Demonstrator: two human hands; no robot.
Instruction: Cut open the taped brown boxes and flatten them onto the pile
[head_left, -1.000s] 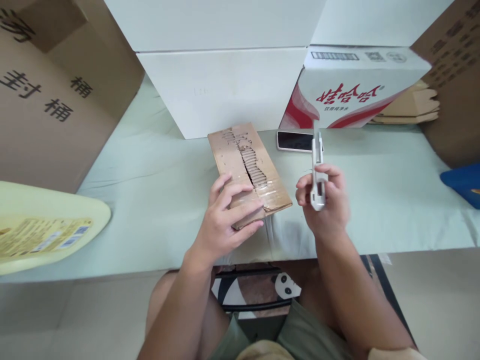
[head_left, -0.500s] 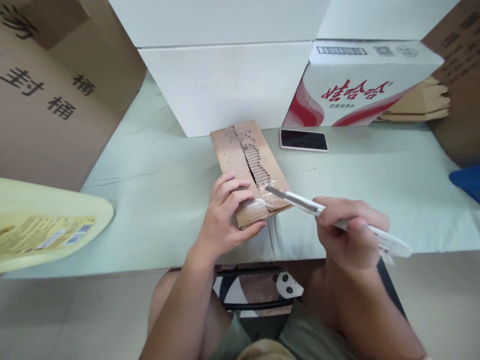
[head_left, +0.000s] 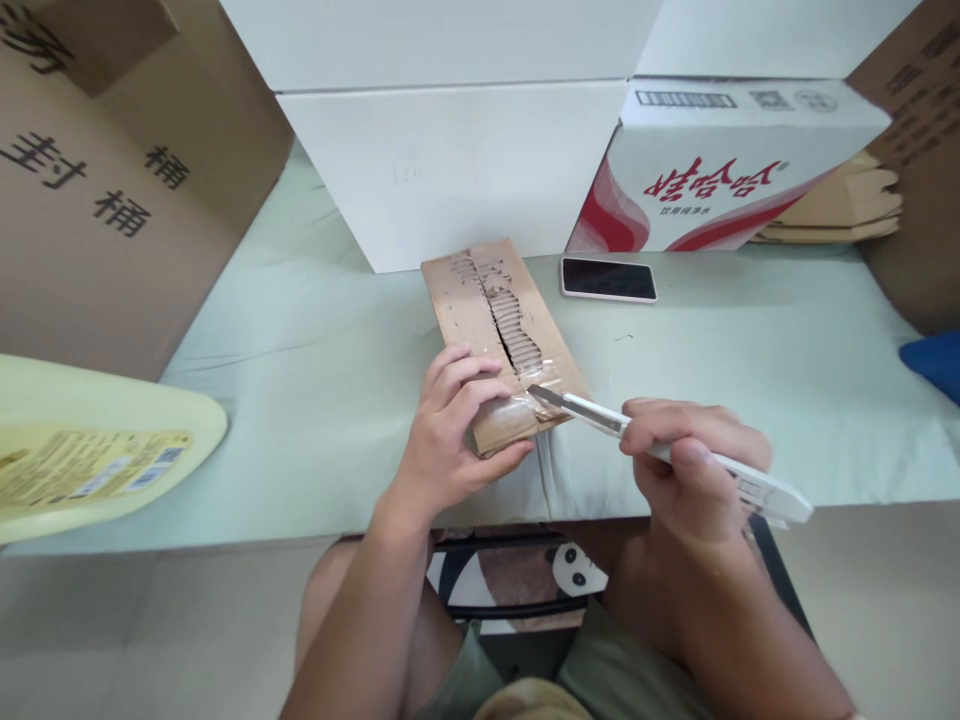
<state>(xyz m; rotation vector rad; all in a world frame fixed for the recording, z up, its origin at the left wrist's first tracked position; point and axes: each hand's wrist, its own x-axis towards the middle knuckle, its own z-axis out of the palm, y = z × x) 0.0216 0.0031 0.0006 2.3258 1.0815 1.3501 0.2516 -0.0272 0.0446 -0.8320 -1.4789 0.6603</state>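
A small flat brown cardboard box (head_left: 480, 300) lies on the pale green cloth-covered table (head_left: 315, 380), its top torn open along a ragged seam with clear tape at the near end. My left hand (head_left: 450, 430) presses down on its near left corner, fingers curled over the edge. My right hand (head_left: 694, 470) grips a white utility knife (head_left: 675, 455) like a pen. The blade tip rests on the taped near end of the box, just right of my left fingers.
A dark phone (head_left: 607, 279) lies behind the box on the right. White cartons (head_left: 450, 160) and a red-and-white printed carton (head_left: 712, 170) stand at the back. A big brown carton (head_left: 112, 180) stands left, a pale yellow object (head_left: 90, 450) lower left, a blue item (head_left: 934, 362) far right.
My right hand turned the knife from upright, blade pointing away, to lying sideways, and brought its tip down onto the taped end of the box. My left hand stayed on the box.
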